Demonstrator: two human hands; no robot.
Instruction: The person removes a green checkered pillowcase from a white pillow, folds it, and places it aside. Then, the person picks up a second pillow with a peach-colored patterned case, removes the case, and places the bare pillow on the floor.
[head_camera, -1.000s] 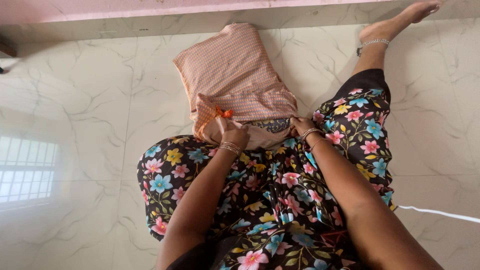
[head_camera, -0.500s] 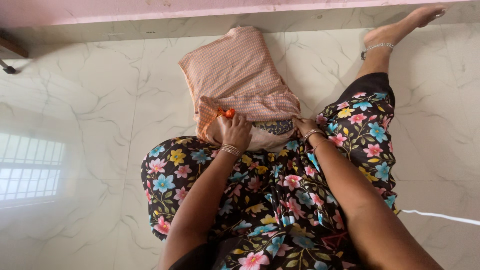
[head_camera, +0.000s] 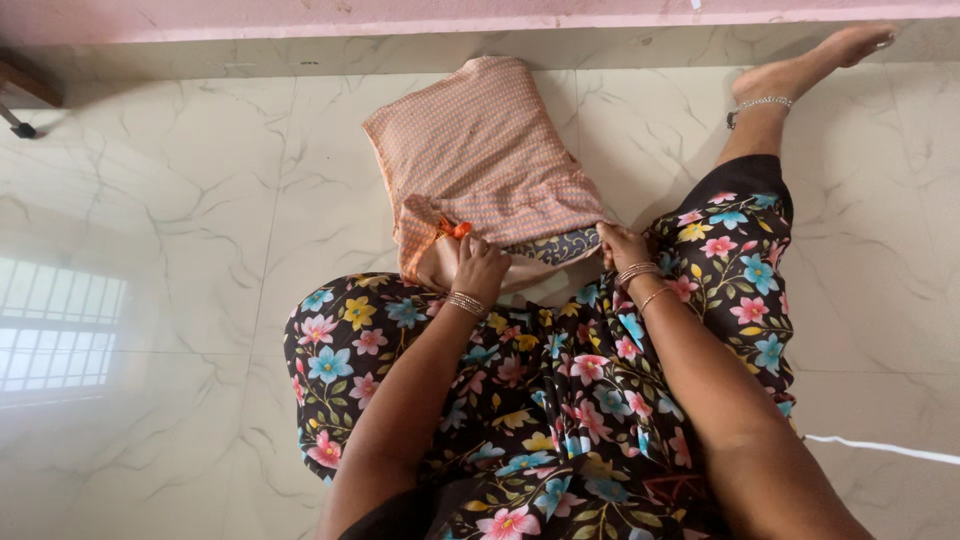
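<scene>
Pillow (head_camera: 490, 160) in an orange checked cover, upper centre of the frame — lying on the marble floor (head_camera: 180, 230) against a floral-skirted lap (head_camera: 540, 400). Left hand (head_camera: 480, 265) clamped on the cover's open edge, right hand (head_camera: 620, 245) pinching its lower right corner — hands apart.

Your orange dotted pillow (head_camera: 487, 150) lies flat on the marble floor (head_camera: 180, 200) at twelve o'clock, its patterned inner end bared at the open cover mouth.
</scene>
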